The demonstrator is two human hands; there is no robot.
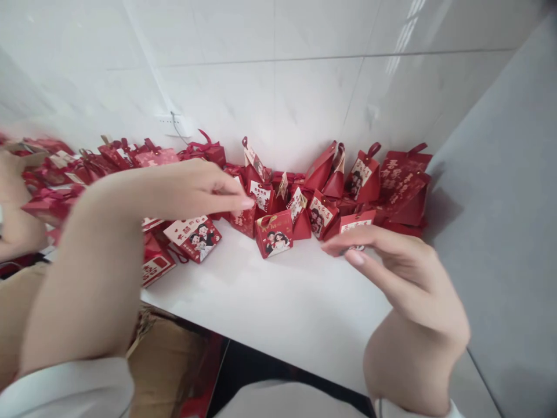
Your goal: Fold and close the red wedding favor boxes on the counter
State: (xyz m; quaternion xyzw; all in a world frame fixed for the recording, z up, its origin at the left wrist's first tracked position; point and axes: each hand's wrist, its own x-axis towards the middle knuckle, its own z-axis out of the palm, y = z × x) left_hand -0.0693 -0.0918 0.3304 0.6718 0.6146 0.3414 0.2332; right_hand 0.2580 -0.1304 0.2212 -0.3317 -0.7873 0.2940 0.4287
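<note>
Front red box [275, 235] roughly upright on white surface [270, 296], 4 o'clock from left hand [191, 188], 9 o'clock from right hand [413, 278]; left nearer. Left fingers [246, 202] slightly parted, nothing visibly held; right curled, hold unclear.

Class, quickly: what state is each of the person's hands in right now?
Left hand: thumb and fingers close together; grip cannot be told.
Right hand: slightly open, by a red box; contact unclear.
</note>
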